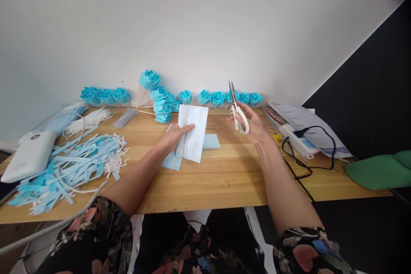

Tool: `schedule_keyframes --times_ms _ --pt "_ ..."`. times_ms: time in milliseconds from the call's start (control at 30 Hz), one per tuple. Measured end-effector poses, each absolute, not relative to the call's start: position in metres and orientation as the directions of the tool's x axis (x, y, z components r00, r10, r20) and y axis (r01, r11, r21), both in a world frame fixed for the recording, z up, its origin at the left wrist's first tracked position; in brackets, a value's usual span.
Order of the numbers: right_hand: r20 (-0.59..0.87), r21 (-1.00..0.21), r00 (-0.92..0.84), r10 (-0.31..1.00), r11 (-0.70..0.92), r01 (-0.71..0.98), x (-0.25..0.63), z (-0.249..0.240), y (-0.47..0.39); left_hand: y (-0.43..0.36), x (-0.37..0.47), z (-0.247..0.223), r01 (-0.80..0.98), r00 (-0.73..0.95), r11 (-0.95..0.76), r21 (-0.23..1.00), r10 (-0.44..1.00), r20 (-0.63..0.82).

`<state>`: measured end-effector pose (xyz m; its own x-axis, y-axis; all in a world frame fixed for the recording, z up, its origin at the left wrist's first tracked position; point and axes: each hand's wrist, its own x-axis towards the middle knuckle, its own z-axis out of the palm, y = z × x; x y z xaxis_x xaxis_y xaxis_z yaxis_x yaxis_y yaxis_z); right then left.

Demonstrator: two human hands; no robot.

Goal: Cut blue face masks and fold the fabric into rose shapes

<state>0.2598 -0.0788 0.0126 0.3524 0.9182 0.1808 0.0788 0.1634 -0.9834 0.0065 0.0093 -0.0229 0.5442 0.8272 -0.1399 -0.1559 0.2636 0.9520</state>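
Observation:
My left hand point(175, 137) pinches a pleated pale blue face mask point(195, 137) between thumb and fingers, holding it upright above the table. Under and behind it lie more flat blue mask pieces point(212, 141), some of them covered by the held one. To the right, my right hand point(248, 123) is closed around the white handles of a pair of scissors point(238, 115). The blades point up and look nearly closed, away from the mask.
Blue paper-like flowers point(217, 97) line the wall. Cut blue strips point(80, 158), white loops point(88, 122), grey wires point(125, 117) and a white device point(30, 154) lie left. At right are a power strip point(300, 141), black cables, papers point(305, 122) and a green object point(379, 172).

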Motion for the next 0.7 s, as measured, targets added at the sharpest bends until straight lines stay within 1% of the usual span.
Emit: schedule_keyframes --times_ms 33,100,167,267,400,500,567,633,700 --pt "0.195 -0.978 0.323 0.926 0.209 -0.009 0.257 0.014 -0.08 0.01 0.005 -0.023 -0.16 0.555 0.271 0.949 0.82 -0.14" --pt "0.183 -0.972 0.252 0.95 0.213 -0.096 0.253 0.015 -0.082 0.013 0.003 -0.022 -0.169 0.575 0.284 0.944 0.806 -0.139" --pt "0.157 -0.976 0.193 0.969 0.182 -0.118 0.249 0.012 -0.083 0.014 0.002 -0.021 -0.168 0.58 0.289 0.942 0.802 -0.143" --pt "0.136 -0.979 0.155 0.978 0.157 -0.13 0.243 0.004 -0.08 0.012 0.001 -0.019 -0.126 0.586 0.274 0.953 0.796 -0.152" --pt "0.064 -0.978 0.141 0.988 0.09 -0.186 0.228 -0.002 -0.076 0.006 0.001 -0.018 0.039 0.684 0.216 0.976 0.706 -0.184" --pt "0.086 -0.983 0.175 0.981 0.112 -0.144 0.217 -0.003 -0.076 0.002 0.0 -0.016 0.191 0.77 0.11 0.975 0.599 -0.219" --pt "0.119 -0.987 0.168 0.979 0.136 -0.089 0.214 -0.004 -0.076 0.0 -0.001 -0.014 0.247 0.818 0.047 0.968 0.526 -0.234" --pt "0.142 -0.988 0.133 0.981 0.149 -0.042 0.213 -0.006 -0.076 0.0 -0.002 -0.013 0.248 0.849 0.044 0.968 0.471 -0.239" --pt "0.146 -0.989 0.099 0.984 0.148 -0.014 0.215 -0.007 -0.075 0.001 -0.003 -0.013 0.221 0.86 0.098 0.97 0.45 -0.241"
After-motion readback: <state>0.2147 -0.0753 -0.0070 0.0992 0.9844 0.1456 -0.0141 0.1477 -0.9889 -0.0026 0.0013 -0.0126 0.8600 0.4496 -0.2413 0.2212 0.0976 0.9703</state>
